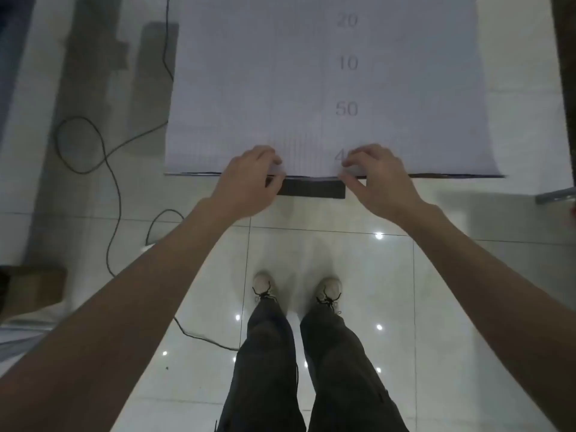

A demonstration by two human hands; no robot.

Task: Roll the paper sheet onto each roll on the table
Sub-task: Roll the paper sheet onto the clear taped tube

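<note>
Two pinches hold the paper sheet (280,88): left hand (247,182) and right hand (375,179) each nip its near edge, the rest lying flat beyond them. Uneven lift would probably start a skewed, creased roll

I take this for a lab or test room: glossy white floor tiles (327,260) mirroring ceiling lights, loose black cables (116,185) trailing over them, and a large gridded sheet (265,73) printed with numbers.
</note>
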